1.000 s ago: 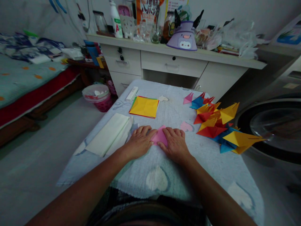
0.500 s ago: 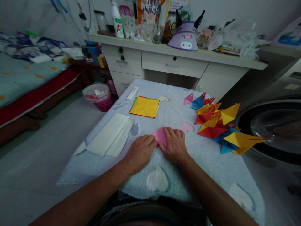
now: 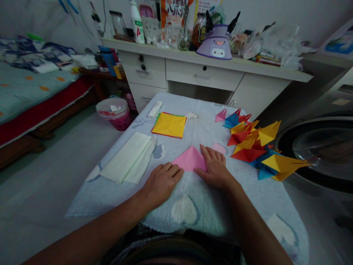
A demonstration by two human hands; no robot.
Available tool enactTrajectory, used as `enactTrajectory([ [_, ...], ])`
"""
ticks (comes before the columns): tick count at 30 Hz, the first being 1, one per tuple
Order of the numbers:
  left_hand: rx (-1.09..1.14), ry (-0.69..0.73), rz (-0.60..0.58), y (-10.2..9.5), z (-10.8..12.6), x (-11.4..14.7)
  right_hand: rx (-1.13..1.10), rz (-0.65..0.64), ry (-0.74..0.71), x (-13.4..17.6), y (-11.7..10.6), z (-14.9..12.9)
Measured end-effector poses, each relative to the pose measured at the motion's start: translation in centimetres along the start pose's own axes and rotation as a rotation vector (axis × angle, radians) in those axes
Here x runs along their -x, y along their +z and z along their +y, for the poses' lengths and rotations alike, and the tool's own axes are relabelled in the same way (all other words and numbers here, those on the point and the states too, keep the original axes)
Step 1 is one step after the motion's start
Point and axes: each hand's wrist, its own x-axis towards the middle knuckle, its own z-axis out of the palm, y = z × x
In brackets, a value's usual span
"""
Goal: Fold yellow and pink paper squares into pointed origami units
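Note:
A pink sheet of origami paper (image 3: 191,160), folded to a triangle with its point away from me, lies flat on the cloth-covered table. My left hand (image 3: 164,181) has its fingers curled together over the left corner, pressing it with thumb and fingertips. Along the right side rests my right hand (image 3: 214,166), fingers stretched out and thumb spread onto the right corner. Beyond the triangle sits a stack of square coloured paper (image 3: 169,125), yellow on top. Several folded paper cranes (image 3: 249,141) in yellow, red, blue and pink stand to the right.
A folded pale cloth or tissue (image 3: 128,158) lies left of my hands. A small white box (image 3: 155,109) and a crumpled white scrap (image 3: 192,115) are near the far edge. A pink bin (image 3: 117,114) stands on the floor, and a white desk (image 3: 204,73) stands behind the table.
My hands have moved apart, the right one going rightward and the left slightly leftward. More of the pink triangle shows between them.

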Motion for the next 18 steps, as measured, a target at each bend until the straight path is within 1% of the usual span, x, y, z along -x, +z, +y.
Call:
enactTrajectory([
  [3, -0.014, -0.020, 0.008, -0.1, 0.0, 0.2, -0.026, -0.059, 0.033, 0.2, -0.1, 1.2],
  [7, -0.033, -0.061, 0.024, -0.5, 0.0, 0.4, -0.065, -0.142, 0.090, 0.4, -0.7, 2.1],
  [13, -0.084, -0.092, 0.067, -0.6, -0.1, 0.8, -0.141, -0.228, 0.110, 0.7, -2.0, 3.2],
  [18, -0.143, -0.118, 0.112, -0.3, -0.2, 1.2, -0.185, -0.252, 0.129, 1.0, -2.6, 4.1],
])
